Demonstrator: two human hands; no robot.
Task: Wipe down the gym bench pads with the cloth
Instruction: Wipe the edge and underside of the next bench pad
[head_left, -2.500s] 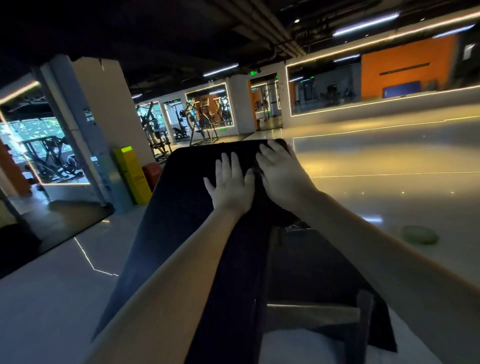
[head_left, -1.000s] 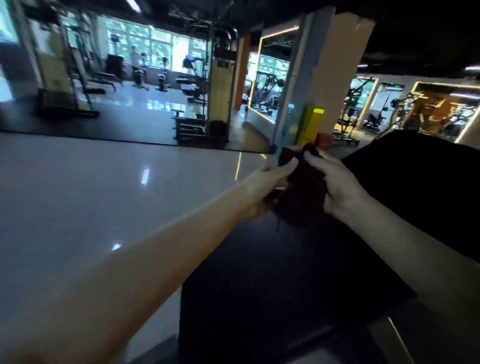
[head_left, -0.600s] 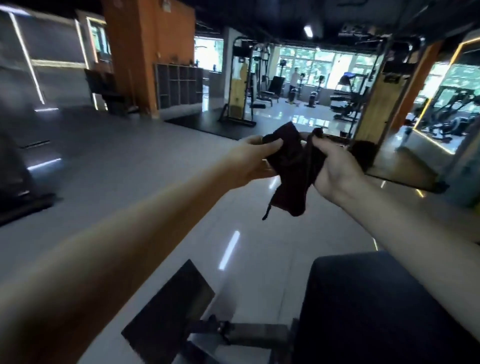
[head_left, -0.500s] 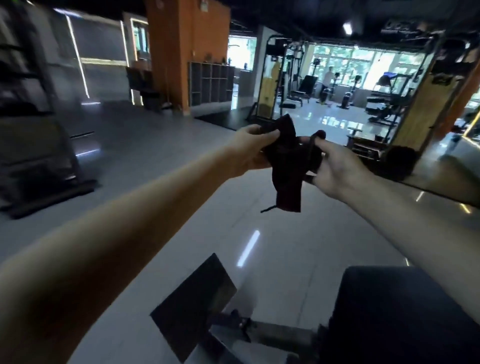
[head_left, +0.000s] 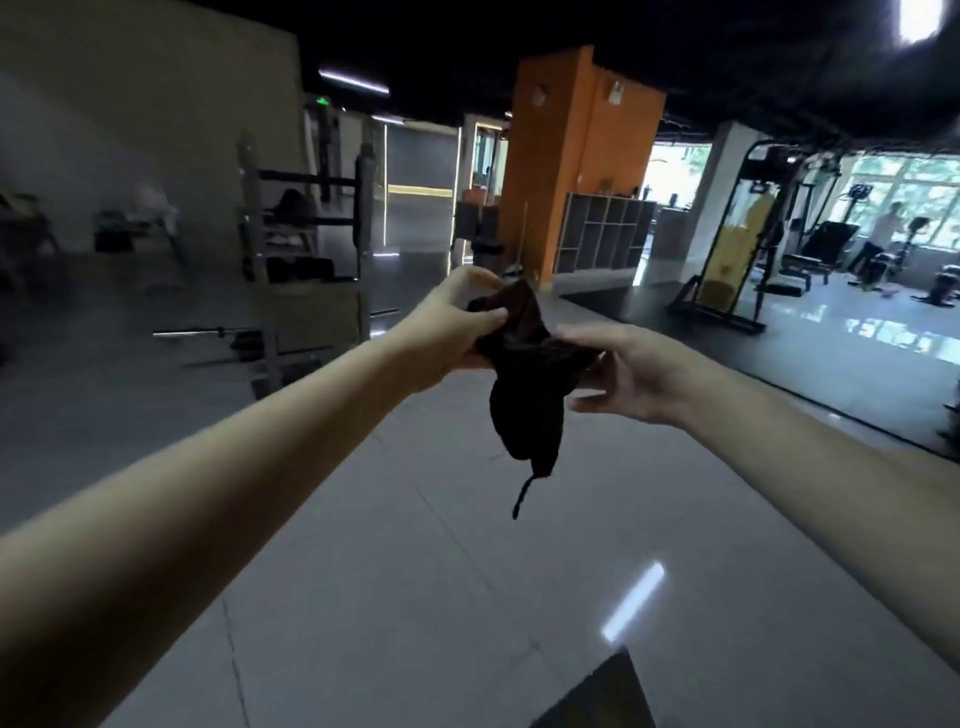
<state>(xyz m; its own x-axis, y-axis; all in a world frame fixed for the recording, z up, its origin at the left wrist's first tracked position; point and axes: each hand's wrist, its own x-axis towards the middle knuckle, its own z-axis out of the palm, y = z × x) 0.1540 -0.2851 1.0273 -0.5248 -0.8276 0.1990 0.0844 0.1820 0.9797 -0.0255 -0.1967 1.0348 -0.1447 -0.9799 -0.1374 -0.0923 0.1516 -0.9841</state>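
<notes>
Gym floor: my left hand (head_left: 452, 322) and right hand (head_left: 634, 374) both clamped on dark cloth (head_left: 524, 374), bunched mid-air above floor tiles (head_left: 415, 597). I judge wiping paused; remaining share unclear.

Gym w/ squat rack (head_left: 363, 218), cable mach. (head_left: 735, 249), cubby shelves (head_left: 602, 234).

cloth (head_left: 527, 384): black | pillar (head_left: 571, 156): orange | floor (head_left: 415, 571): grey
</notes>
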